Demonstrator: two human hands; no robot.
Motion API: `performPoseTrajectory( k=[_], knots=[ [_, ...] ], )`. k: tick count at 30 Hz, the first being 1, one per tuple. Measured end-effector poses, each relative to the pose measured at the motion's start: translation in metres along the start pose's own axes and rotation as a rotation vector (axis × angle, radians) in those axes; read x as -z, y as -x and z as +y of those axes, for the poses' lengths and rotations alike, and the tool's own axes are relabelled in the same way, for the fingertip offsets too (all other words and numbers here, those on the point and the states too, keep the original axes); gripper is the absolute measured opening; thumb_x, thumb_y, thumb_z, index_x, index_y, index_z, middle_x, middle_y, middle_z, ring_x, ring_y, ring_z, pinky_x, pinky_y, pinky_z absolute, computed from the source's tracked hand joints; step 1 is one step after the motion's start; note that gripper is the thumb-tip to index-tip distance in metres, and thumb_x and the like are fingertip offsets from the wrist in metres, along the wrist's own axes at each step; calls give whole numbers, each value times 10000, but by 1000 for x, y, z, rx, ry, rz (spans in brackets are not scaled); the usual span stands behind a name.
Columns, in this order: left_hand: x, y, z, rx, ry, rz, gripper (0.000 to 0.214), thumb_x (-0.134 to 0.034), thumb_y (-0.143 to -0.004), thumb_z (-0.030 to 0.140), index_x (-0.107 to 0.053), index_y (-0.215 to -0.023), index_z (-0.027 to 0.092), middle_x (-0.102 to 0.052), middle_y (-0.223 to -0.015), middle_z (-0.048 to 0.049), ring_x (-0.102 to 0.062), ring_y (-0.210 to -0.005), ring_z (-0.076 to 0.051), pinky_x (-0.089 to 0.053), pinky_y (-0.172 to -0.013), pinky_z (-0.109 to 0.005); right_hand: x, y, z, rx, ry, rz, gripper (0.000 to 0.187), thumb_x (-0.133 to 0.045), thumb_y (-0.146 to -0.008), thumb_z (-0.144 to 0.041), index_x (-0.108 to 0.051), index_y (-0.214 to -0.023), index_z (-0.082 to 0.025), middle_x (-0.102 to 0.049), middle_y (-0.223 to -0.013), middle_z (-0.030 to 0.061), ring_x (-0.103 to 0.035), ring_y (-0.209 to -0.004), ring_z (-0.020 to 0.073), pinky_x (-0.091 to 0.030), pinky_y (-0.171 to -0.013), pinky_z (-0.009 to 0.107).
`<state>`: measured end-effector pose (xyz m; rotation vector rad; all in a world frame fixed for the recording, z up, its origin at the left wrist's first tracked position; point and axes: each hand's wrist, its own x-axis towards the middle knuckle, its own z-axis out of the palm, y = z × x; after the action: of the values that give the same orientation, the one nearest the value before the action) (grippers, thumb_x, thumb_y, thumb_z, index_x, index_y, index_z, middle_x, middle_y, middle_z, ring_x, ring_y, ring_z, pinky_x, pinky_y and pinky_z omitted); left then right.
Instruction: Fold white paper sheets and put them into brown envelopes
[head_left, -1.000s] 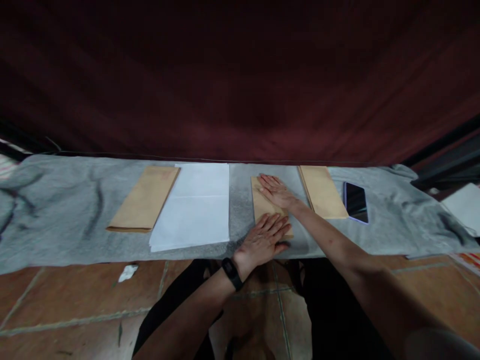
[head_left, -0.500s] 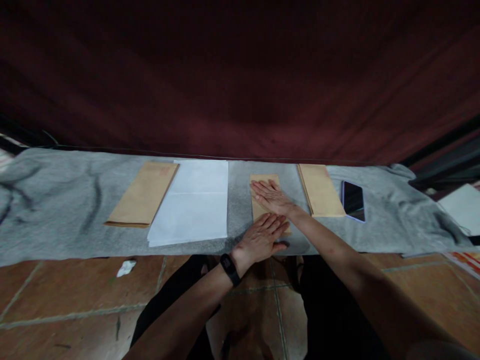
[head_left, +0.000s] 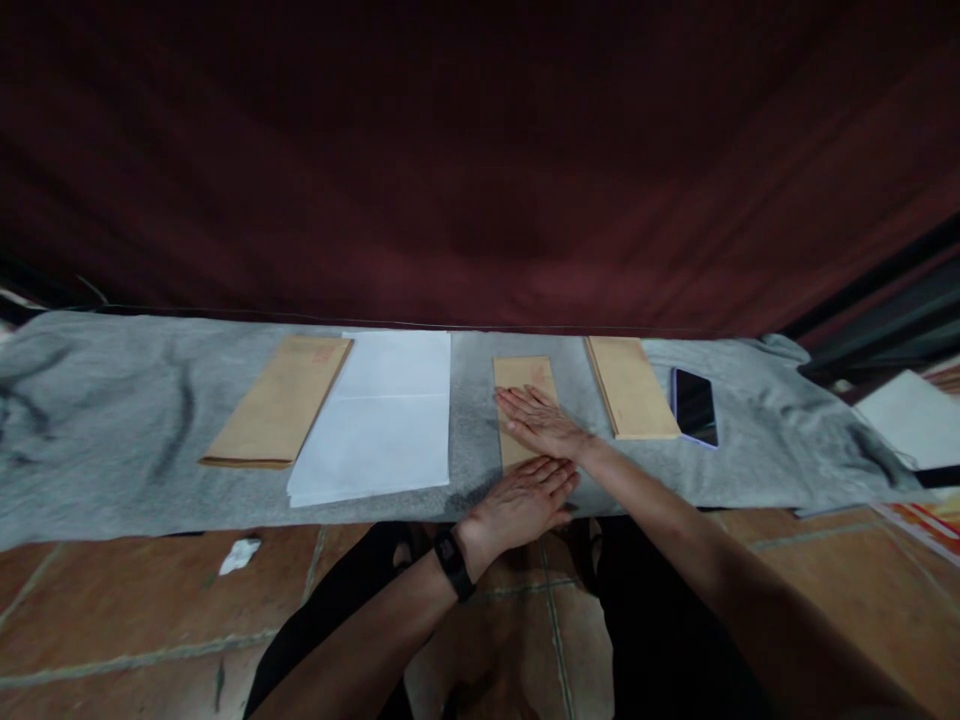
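A brown paper envelope (head_left: 523,370) lies flat on the grey cloth before me, its lower part covered by my hands. My right hand (head_left: 544,422) rests palm down across its middle, fingers stretched out toward the upper left. Below it, my left hand (head_left: 521,503) also lies flat over the envelope's near end, fingers pointing right and close to the right wrist. Neither hand grips anything. A black band (head_left: 454,563) circles my left wrist.
Left of the envelope are white paper sheets (head_left: 375,440) and a stack of brown envelopes (head_left: 277,405). To the right lie more brown envelopes (head_left: 637,390) and a phone (head_left: 695,407). A dark red curtain (head_left: 480,200) hangs behind the cloth-covered surface (head_left: 135,420).
My right hand has slid down the envelope toward me, uncovering more of its far end. The left hand stays flat near the bottom. The whole view has shifted slightly.
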<state>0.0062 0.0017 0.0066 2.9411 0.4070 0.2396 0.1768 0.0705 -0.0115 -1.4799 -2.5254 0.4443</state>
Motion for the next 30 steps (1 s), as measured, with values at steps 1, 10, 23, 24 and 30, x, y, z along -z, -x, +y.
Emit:
performPoseTrajectory(
  k=[1, 10, 23, 24, 30],
  knots=[
    [1, 0, 1, -4, 1, -7, 500, -387, -1043, 437, -473, -1445, 152, -515, -1513, -94, -481, -1392, -202, -307, -1180, -329, 0, 2, -2, 7, -3, -4, 606, -198, -1059, -522, -236, -1595, -242, -228, -1657, 19, -167, -1541, 184, -94, -1280, 461],
    [7, 7, 5, -56, 22, 4, 433, -405, -1040, 397, -530, -1383, 166, -565, -1466, -83, -534, -1335, -187, -383, -1122, -315, -3, 19, -11, 44, -44, -29, 598, -218, -1066, -512, -206, -1600, -243, -206, -1663, 27, -165, -1540, 159, -86, -1281, 442],
    [18, 13, 15, -122, 118, 70, 286, -429, -991, 234, -672, -1139, 205, -732, -1121, -51, -668, -1067, -179, -487, -968, -317, 0, 43, -26, 82, -107, -69, 570, -299, -1070, -450, -214, -1597, -252, -223, -1660, 26, -169, -1539, 158, -102, -1288, 437],
    [20, 13, 16, -127, 114, 83, 256, -445, -981, 236, -686, -1055, 201, -738, -1024, -48, -679, -996, -183, -499, -931, -325, -1, 45, -26, 93, -101, -69, 569, -319, -1068, -426, -211, -1598, -249, -222, -1660, 28, -171, -1539, 163, -103, -1288, 439],
    [34, 4, 3, 19, 73, 234, 259, -411, -993, 227, -662, -956, 176, -707, -972, -67, -659, -976, -202, -498, -932, -361, -15, 56, -32, 94, -44, -67, 634, -498, -997, -288, -267, -1585, -230, -273, -1648, 41, -257, -1518, 218, -165, -1288, 431]
  ],
)
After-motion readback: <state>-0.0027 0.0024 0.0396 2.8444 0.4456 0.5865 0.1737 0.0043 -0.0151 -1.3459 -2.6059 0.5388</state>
